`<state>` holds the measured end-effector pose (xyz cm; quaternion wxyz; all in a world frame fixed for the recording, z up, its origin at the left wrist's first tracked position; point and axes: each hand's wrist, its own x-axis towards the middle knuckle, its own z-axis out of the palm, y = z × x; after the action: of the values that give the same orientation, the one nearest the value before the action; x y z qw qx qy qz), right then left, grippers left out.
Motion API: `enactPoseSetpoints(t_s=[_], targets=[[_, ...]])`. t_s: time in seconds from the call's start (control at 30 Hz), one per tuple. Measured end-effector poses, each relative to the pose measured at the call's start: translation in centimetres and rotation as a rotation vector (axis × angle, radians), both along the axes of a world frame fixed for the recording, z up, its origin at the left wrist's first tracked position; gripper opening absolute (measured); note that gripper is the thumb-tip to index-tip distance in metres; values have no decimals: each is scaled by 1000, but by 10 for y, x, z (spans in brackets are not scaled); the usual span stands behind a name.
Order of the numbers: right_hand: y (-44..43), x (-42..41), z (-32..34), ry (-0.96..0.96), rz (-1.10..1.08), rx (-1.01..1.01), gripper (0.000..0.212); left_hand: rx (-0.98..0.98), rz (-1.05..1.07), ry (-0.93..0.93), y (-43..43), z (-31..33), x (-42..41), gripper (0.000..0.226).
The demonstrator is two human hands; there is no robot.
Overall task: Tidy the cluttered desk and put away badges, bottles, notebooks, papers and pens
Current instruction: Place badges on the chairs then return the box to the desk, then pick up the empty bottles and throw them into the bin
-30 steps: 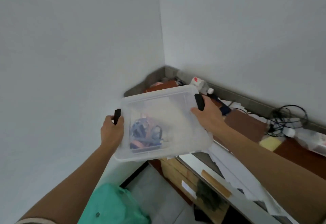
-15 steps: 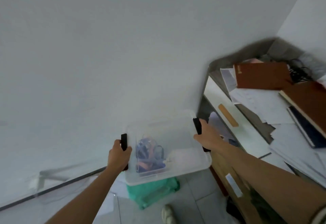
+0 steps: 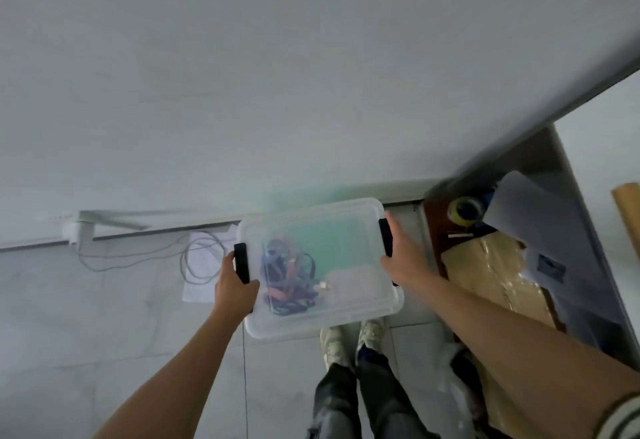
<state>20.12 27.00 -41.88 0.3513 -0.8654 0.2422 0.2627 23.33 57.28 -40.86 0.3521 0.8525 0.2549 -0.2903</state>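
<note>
Lanyards (image 3: 287, 274) lie inside the clear bin (image 3: 346, 314), gripped between left hand (image 3: 233, 291) and right hand (image 3: 401, 258).

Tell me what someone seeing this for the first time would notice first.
The clear plastic bin, held at mid-frame over the floor, with the left hand and right hand each on a black latch. Inside at its left lies a tangle of coloured lanyards. A loose white cable sprawls on the floor to the left, and a roll of tape sits at right.
</note>
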Motion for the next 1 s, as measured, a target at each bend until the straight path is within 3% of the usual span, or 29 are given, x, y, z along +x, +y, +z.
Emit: enactPoseSetpoints(t_s=[0.17, 0.47, 0.6, 0.7, 0.83, 1.0], targets=[[9, 17, -61, 19, 61, -23, 91, 24, 35, -48, -5, -55, 10, 91], [9, 33, -87, 43, 173, -52, 91, 34, 45, 10, 2, -101, 34, 92], [9, 33, -71, 116, 198, -70, 87, 164, -50, 86, -8, -79, 40, 72], [6, 23, -43, 119, 171, -78, 71, 268, -223, 53, -23, -50, 41, 54], [-10, -3, 13, 111, 187, -81, 46, 173, -359, 55, -53, 0, 33, 38], [-40, -44, 82, 74, 133, -99, 44, 122, -601, -6, -99, 61, 20, 34]])
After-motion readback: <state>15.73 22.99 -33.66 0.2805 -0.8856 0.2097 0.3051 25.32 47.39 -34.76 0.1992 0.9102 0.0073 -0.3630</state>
